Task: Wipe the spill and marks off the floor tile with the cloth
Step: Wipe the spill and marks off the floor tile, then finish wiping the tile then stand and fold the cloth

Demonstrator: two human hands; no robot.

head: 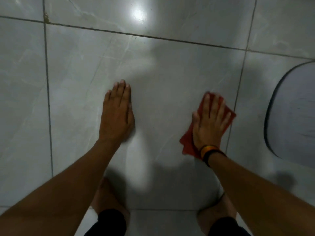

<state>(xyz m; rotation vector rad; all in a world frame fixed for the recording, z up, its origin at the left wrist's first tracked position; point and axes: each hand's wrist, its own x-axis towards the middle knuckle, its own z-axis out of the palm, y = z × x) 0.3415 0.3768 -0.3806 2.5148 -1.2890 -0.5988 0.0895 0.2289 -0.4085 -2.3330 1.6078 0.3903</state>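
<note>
- Right hand [208, 121]: flat, palm down, fingers slightly spread, pressing the red cloth [189, 142] against the floor tile [162, 79].
- Cloth: crumpled, showing beyond the fingertips and beside the wrist.
- Left hand [117, 113]: flat on bare tile, fingers together, well apart from the cloth.
- Wristbands [208, 151]: on the right wrist.
- Spill or marks: cannot tell.

Glossy marbled floor tile [162, 68], red cloth [228, 114]

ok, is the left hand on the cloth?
No. The left hand lies flat on bare tile; the red cloth is under the right hand.
</note>
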